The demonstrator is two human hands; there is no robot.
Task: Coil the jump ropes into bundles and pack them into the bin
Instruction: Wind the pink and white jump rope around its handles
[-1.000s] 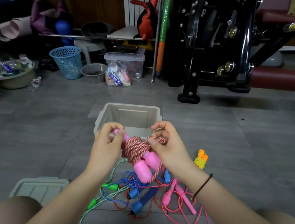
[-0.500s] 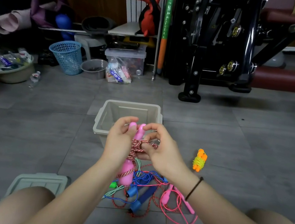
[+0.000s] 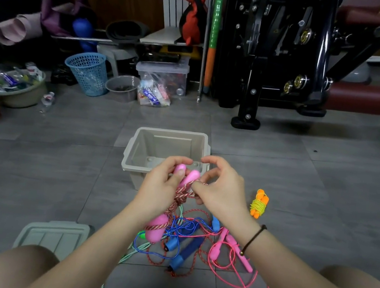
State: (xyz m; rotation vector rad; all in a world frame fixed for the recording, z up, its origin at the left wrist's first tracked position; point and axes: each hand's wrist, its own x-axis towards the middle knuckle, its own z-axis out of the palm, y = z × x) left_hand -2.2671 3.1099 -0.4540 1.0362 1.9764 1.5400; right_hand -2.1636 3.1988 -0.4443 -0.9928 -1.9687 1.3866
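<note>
The left hand curls round the pink-handled rope bundle, held upright just above the near rim of the bin, while the right hand pinches its red-and-white cord beside the handle tops. Loose ropes lie tangled on the floor below, with an orange bundle to their right
</note>
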